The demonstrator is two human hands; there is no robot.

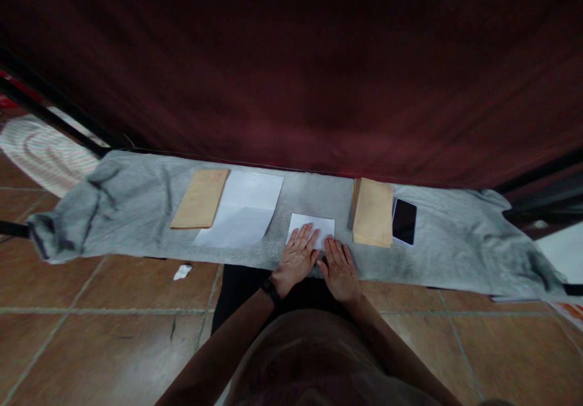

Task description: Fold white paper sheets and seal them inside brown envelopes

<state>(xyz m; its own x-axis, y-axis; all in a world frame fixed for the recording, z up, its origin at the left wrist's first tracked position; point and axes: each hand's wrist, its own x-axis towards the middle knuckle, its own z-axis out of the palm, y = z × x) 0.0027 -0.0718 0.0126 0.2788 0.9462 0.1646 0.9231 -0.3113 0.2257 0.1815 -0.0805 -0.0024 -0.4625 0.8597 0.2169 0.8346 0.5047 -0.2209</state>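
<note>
We had both palms down on a small folded white paper rectangle [314, 227] that lay on the long grey cloth [136, 211] spread over the brown tiled floor [91, 333]. Our left hand [297, 259], with a black band [272, 289] at the wrist, was spread flat with its fingers straight, covering the paper's corner at 7 o'clock. Our right hand [337, 266] lay just beside it, equally flat, fingertips on the near edge at 5 o'clock. Neither hand gripped anything. They only pressed, which we judge was to hold the sheet flat and steady against the soft cloth.

At 3 o'clock of the paper, close by, stood a neat stack of tan paper envelopes [372, 211], and a black slab phone [404, 221] rested against its far side. At 9 o'clock lay a larger unfolded white sheet [246, 208], partly tucked under a single tan envelope [200, 199]. Everything sat in a row within arm's reach. A dark red curtain [291, 59] hung at 12 o'clock.
</note>
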